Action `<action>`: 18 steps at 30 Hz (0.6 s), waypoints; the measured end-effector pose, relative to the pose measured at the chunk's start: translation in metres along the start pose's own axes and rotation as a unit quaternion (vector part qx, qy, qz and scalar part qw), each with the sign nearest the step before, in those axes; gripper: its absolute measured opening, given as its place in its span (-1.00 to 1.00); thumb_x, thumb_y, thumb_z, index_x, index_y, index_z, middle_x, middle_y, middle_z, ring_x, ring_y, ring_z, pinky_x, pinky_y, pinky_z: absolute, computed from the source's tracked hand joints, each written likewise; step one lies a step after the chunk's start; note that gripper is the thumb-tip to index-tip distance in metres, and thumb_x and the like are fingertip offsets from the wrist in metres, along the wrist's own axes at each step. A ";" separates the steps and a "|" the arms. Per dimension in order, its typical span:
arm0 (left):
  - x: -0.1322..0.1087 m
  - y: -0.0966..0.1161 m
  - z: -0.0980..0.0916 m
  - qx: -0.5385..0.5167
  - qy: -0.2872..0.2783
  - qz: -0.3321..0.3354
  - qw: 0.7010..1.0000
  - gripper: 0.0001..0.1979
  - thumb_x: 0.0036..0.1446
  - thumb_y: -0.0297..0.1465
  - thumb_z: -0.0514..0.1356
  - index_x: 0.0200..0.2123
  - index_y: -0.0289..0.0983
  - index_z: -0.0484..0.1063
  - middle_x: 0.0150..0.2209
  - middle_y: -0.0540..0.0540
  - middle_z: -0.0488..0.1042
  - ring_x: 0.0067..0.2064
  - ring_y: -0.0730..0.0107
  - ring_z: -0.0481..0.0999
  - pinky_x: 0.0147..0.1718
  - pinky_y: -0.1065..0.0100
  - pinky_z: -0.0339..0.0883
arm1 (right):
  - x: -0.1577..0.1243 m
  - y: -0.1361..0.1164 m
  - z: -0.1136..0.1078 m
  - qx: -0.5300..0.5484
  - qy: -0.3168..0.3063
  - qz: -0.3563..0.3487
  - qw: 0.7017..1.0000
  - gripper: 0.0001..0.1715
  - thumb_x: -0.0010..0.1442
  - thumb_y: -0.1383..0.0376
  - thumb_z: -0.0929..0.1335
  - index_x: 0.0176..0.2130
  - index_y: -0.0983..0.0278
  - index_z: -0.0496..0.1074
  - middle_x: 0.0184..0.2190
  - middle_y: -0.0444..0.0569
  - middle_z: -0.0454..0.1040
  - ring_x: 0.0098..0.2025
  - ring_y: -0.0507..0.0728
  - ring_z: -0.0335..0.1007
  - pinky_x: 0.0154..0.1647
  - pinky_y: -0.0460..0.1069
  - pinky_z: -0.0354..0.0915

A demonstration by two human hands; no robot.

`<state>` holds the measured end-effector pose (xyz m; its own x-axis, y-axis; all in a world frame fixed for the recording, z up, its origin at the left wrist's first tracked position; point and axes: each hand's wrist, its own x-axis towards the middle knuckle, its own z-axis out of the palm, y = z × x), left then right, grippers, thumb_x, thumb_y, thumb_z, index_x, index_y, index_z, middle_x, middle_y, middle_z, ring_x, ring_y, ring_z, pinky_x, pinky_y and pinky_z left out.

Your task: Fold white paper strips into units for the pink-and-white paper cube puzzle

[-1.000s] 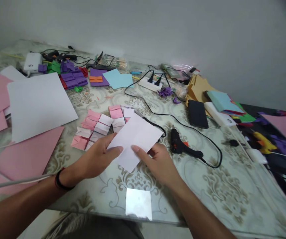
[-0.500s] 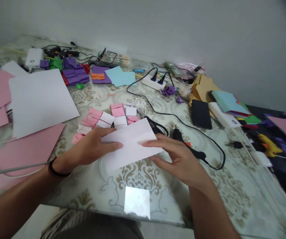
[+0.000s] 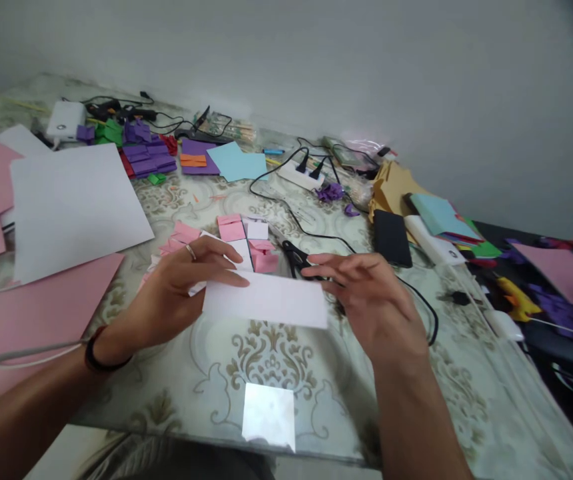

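Note:
A folded white paper [image 3: 266, 300] is held above the patterned tabletop, its long side running left to right. My left hand [image 3: 176, 287] pinches it at the left end, thumb hidden behind it. At its right end hovers my right hand [image 3: 371, 300], fingers stretched out and somewhat apart, holding nothing that I can see. Behind the paper lie pink and white folded paper pieces [image 3: 229, 228], partly covered by my left hand. Black-handled scissors [image 3: 292, 253] lie beyond my right fingertips, partly hidden.
Large white sheet [image 3: 79, 207] and pink sheets [image 3: 51, 300] lie left. Purple folded pieces [image 3: 149, 157] and light blue paper [image 3: 239, 162] sit at the back. A power strip [image 3: 299, 175] trails a black cable. At right are a black phone-like slab [image 3: 391, 238] and a white bar [image 3: 431, 240].
The white paper has tilted from slanted to nearly level and looks narrower. My right hand has come off its face and lifted, fingers extending. The left fingers now lie over its top edge.

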<state>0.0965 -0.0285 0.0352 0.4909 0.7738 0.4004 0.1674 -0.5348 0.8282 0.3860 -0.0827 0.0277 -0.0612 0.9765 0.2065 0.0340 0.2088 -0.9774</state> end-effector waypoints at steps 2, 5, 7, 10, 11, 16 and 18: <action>-0.003 0.002 0.002 0.051 -0.034 0.040 0.997 -0.61 0.25 -0.63 0.12 -0.16 -0.12 0.70 -0.02 -0.15 0.60 -0.04 0.29 0.62 -0.08 0.26 0.55 | 0.001 0.002 0.004 -0.016 0.013 0.024 0.999 -0.77 0.37 0.07 0.37 -0.04 0.10 0.46 -0.01 0.03 0.63 -0.03 0.25 0.61 0.04 0.17 0.48; -0.009 0.001 0.009 0.101 -0.082 0.094 0.987 -0.49 0.22 -0.70 0.03 -0.09 -0.12 0.68 -0.05 -0.12 0.63 -0.11 0.37 0.65 -0.18 0.38 0.55 | -0.001 0.003 0.017 -0.113 -0.037 0.050 0.992 -0.77 0.36 0.10 0.41 -0.10 0.17 0.55 -0.15 0.03 0.64 -0.09 0.21 0.58 0.00 0.09 0.46; -0.013 -0.001 0.013 0.114 -0.107 0.116 0.981 -0.45 0.20 -0.73 0.00 -0.04 -0.14 0.66 -0.04 -0.13 0.64 -0.16 0.41 0.65 -0.24 0.42 0.53 | -0.004 0.002 0.026 -0.150 -0.066 0.067 0.984 -0.81 0.29 0.15 0.47 -0.15 0.19 0.58 -0.23 -0.01 0.63 -0.15 0.17 0.56 -0.07 0.05 0.45; -0.016 0.000 0.014 0.105 -0.134 0.104 0.980 -0.44 0.17 -0.72 0.01 -0.02 -0.13 0.64 0.00 -0.14 0.64 -0.15 0.35 0.67 -0.21 0.37 0.55 | -0.006 0.000 0.036 -0.155 -0.092 0.094 0.979 -0.86 0.27 0.19 0.47 -0.26 0.21 0.60 -0.35 -0.07 0.61 -0.27 0.13 0.52 -0.24 -0.02 0.41; -0.016 0.002 0.012 0.091 -0.142 0.096 0.981 -0.45 0.16 -0.69 0.03 0.02 -0.12 0.62 0.01 -0.14 0.64 -0.13 0.30 0.68 -0.18 0.33 0.57 | -0.006 0.000 0.037 -0.151 -0.096 0.099 0.979 -0.85 0.27 0.20 0.46 -0.30 0.21 0.59 -0.38 -0.08 0.60 -0.31 0.11 0.50 -0.28 -0.03 0.39; -0.014 0.016 0.005 -0.018 -0.140 0.047 0.989 -0.44 0.22 -0.50 0.15 0.28 -0.11 0.39 0.12 -0.16 0.63 0.08 0.07 0.65 0.02 0.12 0.55 | -0.006 -0.002 0.039 -0.158 -0.107 0.085 0.978 -0.86 0.27 0.26 0.45 -0.34 0.22 0.56 -0.40 -0.11 0.58 -0.34 0.08 0.49 -0.29 -0.04 0.36; -0.015 0.017 0.008 0.010 -0.114 -0.001 0.993 -0.60 0.27 -0.41 0.23 0.17 -0.15 0.47 0.01 -0.13 0.68 -0.03 0.14 0.69 -0.07 0.21 0.56 | -0.007 -0.003 0.041 -0.169 -0.112 0.064 0.977 -0.88 0.28 0.28 0.45 -0.34 0.22 0.56 -0.39 -0.12 0.58 -0.32 0.08 0.49 -0.26 -0.05 0.36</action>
<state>0.0991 -0.0515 0.0397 0.6712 0.6792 0.2970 0.1847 -0.5412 0.8204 0.3455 -0.0925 0.0272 -0.2504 0.9676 0.0316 0.3808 0.1285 -0.9157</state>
